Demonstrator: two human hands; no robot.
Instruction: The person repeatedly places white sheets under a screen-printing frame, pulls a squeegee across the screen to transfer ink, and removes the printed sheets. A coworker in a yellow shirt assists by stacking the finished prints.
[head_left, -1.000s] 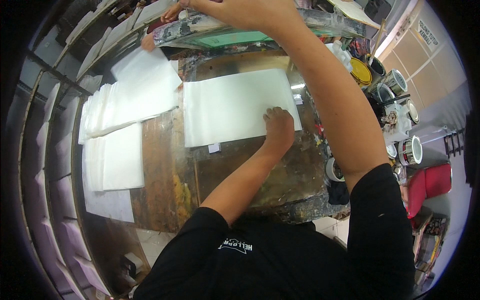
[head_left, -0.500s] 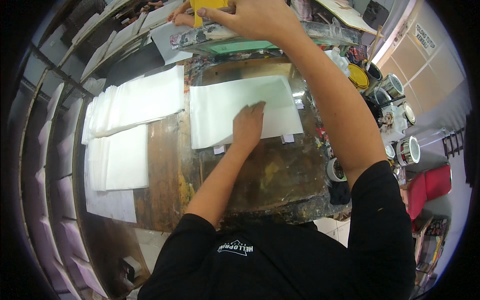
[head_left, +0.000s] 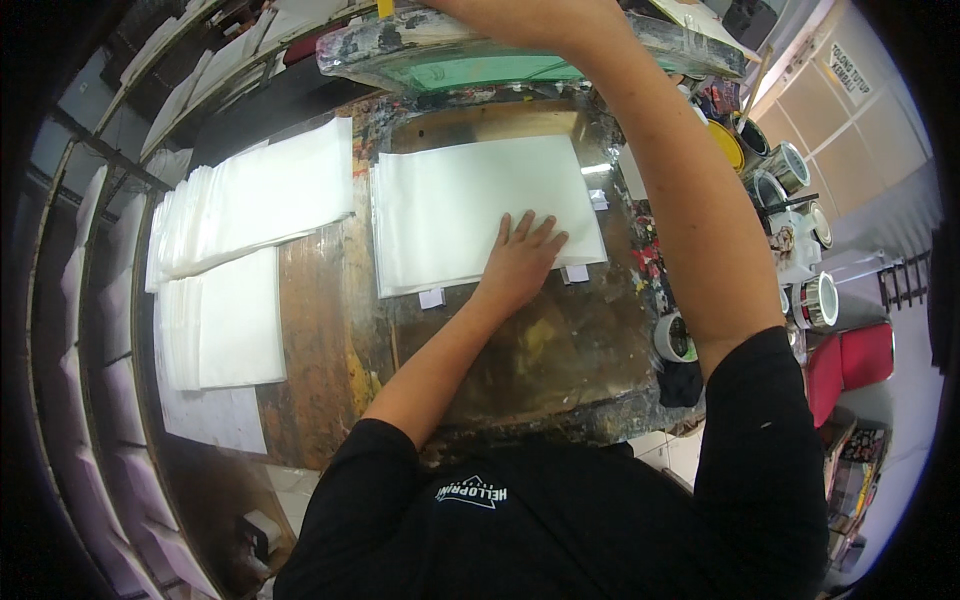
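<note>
White rectangular sheet [head_left: 455, 205], smooth and flat, lies under our left hand [head_left: 520, 266], its fingers spread open, upon the glossy, paint-stained table [head_left: 318, 335]; beyond, our right hand [head_left: 535, 18] overlaps the crusted, green-mesh printing screen [head_left: 480, 70], grip cut off, so we cannot tell.

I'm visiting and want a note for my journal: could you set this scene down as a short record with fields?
Left hand: spread flat on a white sheet
Right hand: at the picture's upper edge, partly cut off; grip unclear
Beyond the sheet: stained frame with a green panel
Table's left: two piles of white sheets
Far right: metal can, red chair
</note>
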